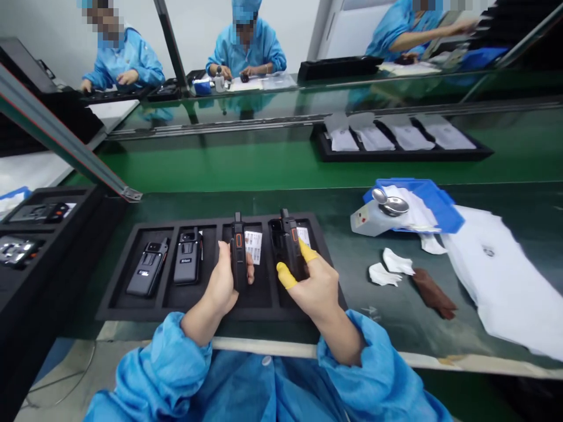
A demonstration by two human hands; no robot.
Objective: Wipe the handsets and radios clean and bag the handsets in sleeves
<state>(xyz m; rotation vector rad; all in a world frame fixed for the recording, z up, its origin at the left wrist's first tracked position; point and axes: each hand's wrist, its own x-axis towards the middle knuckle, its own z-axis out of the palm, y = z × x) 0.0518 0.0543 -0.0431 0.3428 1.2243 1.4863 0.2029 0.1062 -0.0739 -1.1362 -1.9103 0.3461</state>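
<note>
My left hand [222,278] is closed round a black handheld radio [238,252], turned edge-on so that an orange-ringed side button faces me. My right hand [314,281], with yellow finger cots on the thumb and a finger, grips a second two-way radio [291,237], tilted and also showing an orange-ringed button. Both are held above a black foam tray [173,313] with compartments. In its two left compartments lie a radio [148,268] and another radio [187,261], backs up. White printed labels [254,246] show behind the held radios.
A blue bin [444,205] holds white papers, with a white dispenser bottle [373,220] beside it. White scraps [383,274], a brown cloth [433,293] and white bags [505,269] lie rightward. Behind stands a tray of bagged items [407,157]. A metal post [65,132] slants at left; co-workers sit opposite.
</note>
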